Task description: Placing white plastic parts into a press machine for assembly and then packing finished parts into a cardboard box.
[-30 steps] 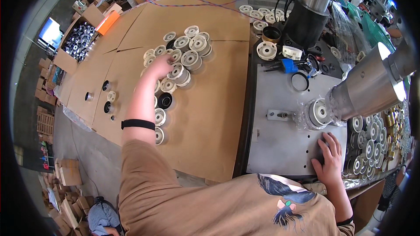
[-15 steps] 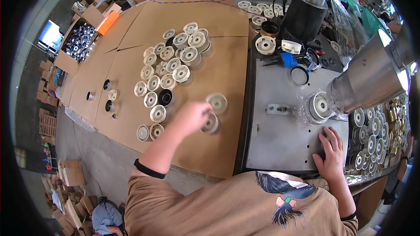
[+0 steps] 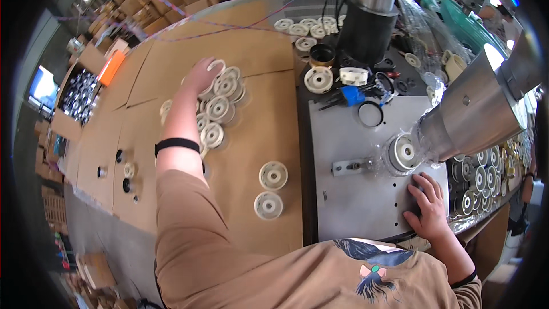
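Observation:
My left hand (image 3: 200, 75) reaches to the far end of a cluster of white wheel-shaped parts (image 3: 218, 109). Its fingertips lie at a white ring-like part (image 3: 217, 67), but they are partly hidden and blurred, so whether they grip it I cannot make out. My forearm covers much of the cluster. Two white wheel-shaped parts (image 3: 273, 175) sit one behind the other nearer to me on the cardboard. Flat on the metal plate (image 3: 354, 206) rests my right hand (image 3: 429, 209), fingers spread and holding nothing. Just beyond it, a white wheel-shaped part (image 3: 406, 150) stands in clear film under the steel press cylinder (image 3: 469, 109).
Cardboard (image 3: 257, 40) covers the left table. Small black rings (image 3: 126, 185) lie at its left side. A box of shiny metal parts (image 3: 69, 124) stands at far left. A black column (image 3: 368, 31), a loose black ring (image 3: 370, 114) and stacked wheel parts (image 3: 480, 177) surround the plate.
My left hand has left the two near parts and moved forward and left to the cluster's far end. My right hand stays on the plate. The whole view has shifted.

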### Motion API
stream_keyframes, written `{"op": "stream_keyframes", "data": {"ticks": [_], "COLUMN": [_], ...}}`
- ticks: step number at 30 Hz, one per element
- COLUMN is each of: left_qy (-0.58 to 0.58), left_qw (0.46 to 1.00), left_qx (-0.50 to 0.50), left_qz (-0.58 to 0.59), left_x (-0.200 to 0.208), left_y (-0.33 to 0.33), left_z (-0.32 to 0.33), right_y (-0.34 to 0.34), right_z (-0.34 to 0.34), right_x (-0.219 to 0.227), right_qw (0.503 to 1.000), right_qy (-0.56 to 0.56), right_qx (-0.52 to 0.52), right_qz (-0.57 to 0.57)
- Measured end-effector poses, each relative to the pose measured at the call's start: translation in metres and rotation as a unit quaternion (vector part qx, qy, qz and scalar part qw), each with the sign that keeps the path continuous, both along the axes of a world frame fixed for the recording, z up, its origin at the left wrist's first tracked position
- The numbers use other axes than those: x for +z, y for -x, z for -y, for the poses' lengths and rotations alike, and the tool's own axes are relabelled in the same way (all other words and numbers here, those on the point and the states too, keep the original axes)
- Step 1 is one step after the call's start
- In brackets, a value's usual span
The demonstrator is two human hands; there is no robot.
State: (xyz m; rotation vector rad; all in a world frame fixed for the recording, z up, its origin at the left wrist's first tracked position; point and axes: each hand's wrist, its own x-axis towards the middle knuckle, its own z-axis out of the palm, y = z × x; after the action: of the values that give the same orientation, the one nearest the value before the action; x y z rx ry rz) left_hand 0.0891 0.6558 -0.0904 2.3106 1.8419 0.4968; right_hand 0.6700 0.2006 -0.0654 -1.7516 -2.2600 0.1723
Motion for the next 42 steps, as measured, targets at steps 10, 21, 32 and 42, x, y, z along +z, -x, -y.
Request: {"op": "stream_keyframes", "data": {"ticks": [10, 21, 32, 42], "left_qy": [0.171, 0.151, 0.211, 0.149], "left_qw": [0.984, 0.967, 0.966, 0.948], "left_qx": [0.045, -0.119, -0.090, 0.097], "left_qz": [0.007, -0.167, -0.119, -0.263], "left_x": [-0.059, -0.003, 0.008, 0.031], "left_y": [-0.009, -0.071, -0.066, -0.127], "left_z": [-0.064, 0.070, 0.053, 0.057], "right_y": [0.001, 0.003, 0.002, 0.001], "right_z": [0.000, -0.004, -0.001, -0.001], "right_x": [-0.002, -0.001, 0.001, 0.002], "right_qw": [0.999, 1.000, 1.000, 1.000], "right_qy": [0.033, 0.012, 0.013, 0.018], "right_qx": [0.005, 0.013, 0.013, 0.005], "right_qz": [0.007, -0.003, -0.014, -0.002]}}
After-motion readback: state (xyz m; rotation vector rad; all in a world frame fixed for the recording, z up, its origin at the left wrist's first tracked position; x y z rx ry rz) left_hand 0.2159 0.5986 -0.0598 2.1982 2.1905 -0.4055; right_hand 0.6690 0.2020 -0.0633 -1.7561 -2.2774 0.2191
